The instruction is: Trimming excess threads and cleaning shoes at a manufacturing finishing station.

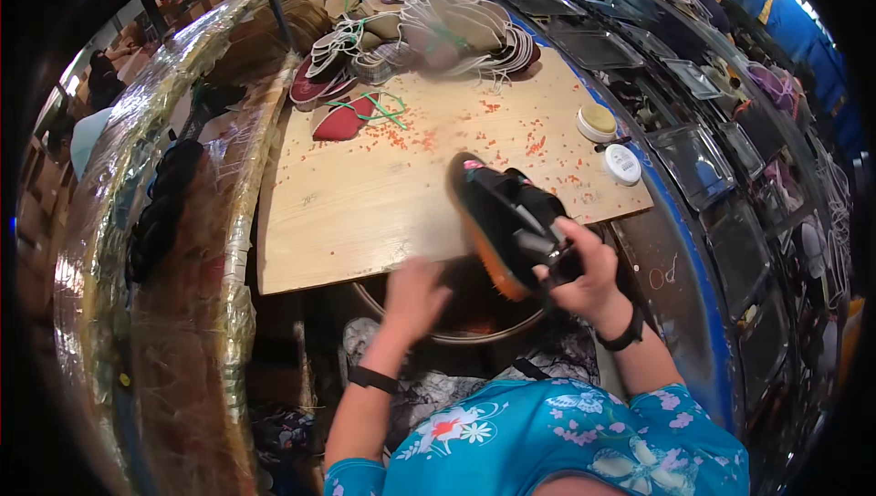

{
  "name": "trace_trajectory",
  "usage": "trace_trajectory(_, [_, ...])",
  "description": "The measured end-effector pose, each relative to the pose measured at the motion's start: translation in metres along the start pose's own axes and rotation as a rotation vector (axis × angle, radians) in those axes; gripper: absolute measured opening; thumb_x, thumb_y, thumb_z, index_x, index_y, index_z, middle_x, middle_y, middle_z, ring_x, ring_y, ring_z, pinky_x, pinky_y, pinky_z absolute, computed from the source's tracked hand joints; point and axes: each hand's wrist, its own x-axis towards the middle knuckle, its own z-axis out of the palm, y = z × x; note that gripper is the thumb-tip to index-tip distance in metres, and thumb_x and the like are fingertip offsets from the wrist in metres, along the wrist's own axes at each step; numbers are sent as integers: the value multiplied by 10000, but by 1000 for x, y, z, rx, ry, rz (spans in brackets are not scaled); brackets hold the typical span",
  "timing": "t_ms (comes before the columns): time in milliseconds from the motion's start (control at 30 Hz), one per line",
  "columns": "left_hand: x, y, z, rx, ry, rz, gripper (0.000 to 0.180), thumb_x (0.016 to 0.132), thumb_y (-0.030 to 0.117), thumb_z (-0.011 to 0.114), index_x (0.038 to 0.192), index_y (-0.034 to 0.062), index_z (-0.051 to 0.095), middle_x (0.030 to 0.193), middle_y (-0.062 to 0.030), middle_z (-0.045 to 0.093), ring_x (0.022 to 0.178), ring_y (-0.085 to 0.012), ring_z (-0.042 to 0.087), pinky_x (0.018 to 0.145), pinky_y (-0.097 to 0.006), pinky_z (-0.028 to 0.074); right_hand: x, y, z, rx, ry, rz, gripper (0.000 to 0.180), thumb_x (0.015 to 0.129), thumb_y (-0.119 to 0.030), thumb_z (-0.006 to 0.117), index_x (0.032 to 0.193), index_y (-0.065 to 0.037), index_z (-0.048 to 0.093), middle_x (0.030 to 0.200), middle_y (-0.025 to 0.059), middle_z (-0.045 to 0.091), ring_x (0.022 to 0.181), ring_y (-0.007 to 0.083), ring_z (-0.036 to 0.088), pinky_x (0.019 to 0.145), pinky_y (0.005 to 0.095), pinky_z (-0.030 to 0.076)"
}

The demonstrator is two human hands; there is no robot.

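A black shoe (511,218) with a tan-orange sole edge and a small pink patch at its toe is tilted over the right part of the wooden board. My right hand (584,272) is closed around its heel end, near the black straps and a greyish strip. Nearer to me, at the board's front edge, my left hand (415,300) is apart from the shoe. Motion smears its fingers, so their pose is unclear. Beneath both hands, a round metal rim (488,339) shows below the board.
Orange crumbs (420,140) are scattered on the wooden board (338,222). A red shoe-shaped piece (347,119) with green cord lies at the far left, before bundled flat pieces (447,31) with white cords. Two round tubs (622,165) stand right. A plastic-wrapped rack (239,250) borders the left; clear trays (689,163) line the right.
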Motion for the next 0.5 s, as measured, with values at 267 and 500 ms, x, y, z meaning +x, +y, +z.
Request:
trace_trajectory(267, [-47,59,-3,-1597,337,-443,566,968,331,409,1396,41,180,1297,-118,437,1148,-206,464,943,-347,413,-32,-47,49,-6,-537,-267,444,714,-178,630,1147,-122,552,584,29,516,500,189,565,421,318,436])
trace_trajectory(500, [-74,-4,-2,77,375,-334,496,845,190,597,1255,-28,425,1261,-243,416,1170,-346,433,982,-371,354,-58,-36,75,483,-727,-11,669,661,-86,679,1276,-120,418,843,121,573,748,294,615,610,383,511])
